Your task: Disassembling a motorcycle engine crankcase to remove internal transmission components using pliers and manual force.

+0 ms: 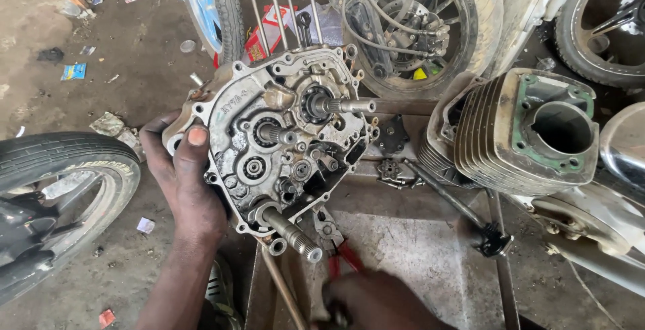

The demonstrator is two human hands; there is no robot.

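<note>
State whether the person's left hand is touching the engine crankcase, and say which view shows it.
Touching. The head view shows the left hand gripping the crankcase at its left edge, thumb pressed on the rim.

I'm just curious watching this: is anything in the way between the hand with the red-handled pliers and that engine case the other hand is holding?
Nothing visible blocks it. The right hand grips red-handled pliers whose jaws already reach up beside the splined shaft at the bottom of the engine case. The left hand steadies the case's left edge, clear of the pliers.

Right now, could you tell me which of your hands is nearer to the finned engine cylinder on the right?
Right. The right hand is at the bottom holding red-handled pliers, below-left of the finned cylinder. The left hand grips the crankcase, farther off.
</note>
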